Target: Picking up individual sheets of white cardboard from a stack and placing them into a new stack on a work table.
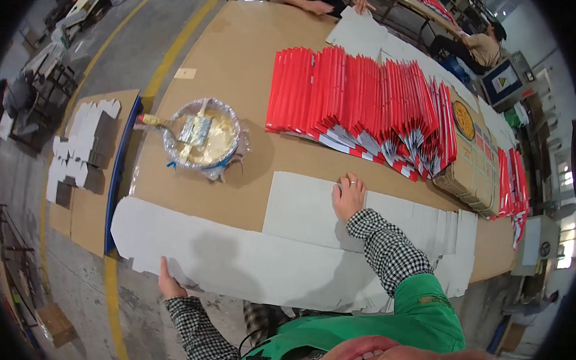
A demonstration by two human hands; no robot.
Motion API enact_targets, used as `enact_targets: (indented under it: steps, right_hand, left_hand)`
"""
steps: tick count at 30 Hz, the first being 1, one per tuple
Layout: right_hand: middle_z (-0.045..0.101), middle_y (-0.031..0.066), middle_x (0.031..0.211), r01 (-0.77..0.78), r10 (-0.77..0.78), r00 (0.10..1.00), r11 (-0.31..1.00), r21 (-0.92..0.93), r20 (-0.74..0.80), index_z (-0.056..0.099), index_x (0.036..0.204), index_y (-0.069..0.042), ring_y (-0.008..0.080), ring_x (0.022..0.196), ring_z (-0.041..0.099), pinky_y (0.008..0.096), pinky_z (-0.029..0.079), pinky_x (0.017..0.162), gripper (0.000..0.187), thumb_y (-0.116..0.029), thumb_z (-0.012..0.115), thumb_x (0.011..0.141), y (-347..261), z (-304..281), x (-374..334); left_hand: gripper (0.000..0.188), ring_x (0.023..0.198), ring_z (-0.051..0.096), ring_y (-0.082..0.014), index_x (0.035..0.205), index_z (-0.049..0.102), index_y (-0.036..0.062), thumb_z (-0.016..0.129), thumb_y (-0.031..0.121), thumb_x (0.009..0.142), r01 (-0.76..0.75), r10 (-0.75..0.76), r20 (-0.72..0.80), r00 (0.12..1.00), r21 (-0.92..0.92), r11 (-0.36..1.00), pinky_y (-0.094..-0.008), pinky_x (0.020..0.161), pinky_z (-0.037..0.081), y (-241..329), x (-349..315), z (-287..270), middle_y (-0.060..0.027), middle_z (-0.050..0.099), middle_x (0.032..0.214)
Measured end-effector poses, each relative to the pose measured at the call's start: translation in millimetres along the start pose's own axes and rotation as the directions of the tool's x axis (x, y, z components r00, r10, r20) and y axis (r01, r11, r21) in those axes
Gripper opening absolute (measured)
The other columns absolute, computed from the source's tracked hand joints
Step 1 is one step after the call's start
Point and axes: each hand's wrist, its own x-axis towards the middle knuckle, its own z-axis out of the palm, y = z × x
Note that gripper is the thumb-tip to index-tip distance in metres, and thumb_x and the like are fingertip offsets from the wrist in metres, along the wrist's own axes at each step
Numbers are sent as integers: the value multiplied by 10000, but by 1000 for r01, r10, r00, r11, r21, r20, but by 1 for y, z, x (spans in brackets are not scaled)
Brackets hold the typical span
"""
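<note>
A long white cardboard sheet (240, 264) lies along the near side of the table, with one rounded end at the left and a ragged near edge. My left hand (169, 282) grips its near left edge, thumb on top and the other fingers hidden beneath. Farther in, a second white cardboard sheet (302, 205) lies partly under the long one. On that sheet rests my right hand (349, 197), fingers slightly bent and apart, wearing a ring and holding nothing. Beyond my left hand stands a plastic-lined bowl (172, 144) of cream-coloured paste, a brush (195, 131) lying across it.
A long row of folded red-and-white card pieces (362, 98) stands across the table, beside a brown carton (473, 164). White die-cut cardboard pieces (81, 152) lie on a lower brown board at left, past a blue edge (120, 182). A co-worker's hands (360, 3) are at the far edge.
</note>
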Motion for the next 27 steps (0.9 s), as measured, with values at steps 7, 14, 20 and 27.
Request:
enact_targets:
  steps: [7,14,20,27]
  right_hand:
    - [565,148,957,11,-114,973,892,451,202,556,956,-14,271,928,517,370,399,822,191,-144,540,818,-131,2,28]
    - [594,56,884,-316,-390,728,538,782,563,559,994,35,112,781,533,245,437,709,264,-202,548,877,-302,18,10]
    - [572,80,1023,-533,-387,586,478,699,712,525,1100,40,132,976,487,264,370,872,472,-385,431,918,-372,33,46]
    - [535,50,1142,-601,-519,331,527,601,788,504,1147,30,104,1042,479,230,371,892,421,-301,525,887,-396,15,60]
  left_hand:
    - [353,1033,526,-230,1108,534,12,504,266,865,368,-59,664,746,-337,867,-373,890,412,-9,30,-67,-113,572,1102]
    - [388,1007,539,-238,1142,501,-22,599,126,797,313,-214,406,888,-196,929,-385,873,436,24,-23,-31,-118,562,1096]
    - [468,1072,512,-272,1215,439,-41,588,85,789,421,-247,541,804,-224,879,-401,922,408,40,-56,-30,-143,527,1175]
    - [502,1112,489,-278,1242,416,-39,571,38,771,427,-179,620,764,-278,860,-406,935,395,35,-51,-40,-144,511,1207]
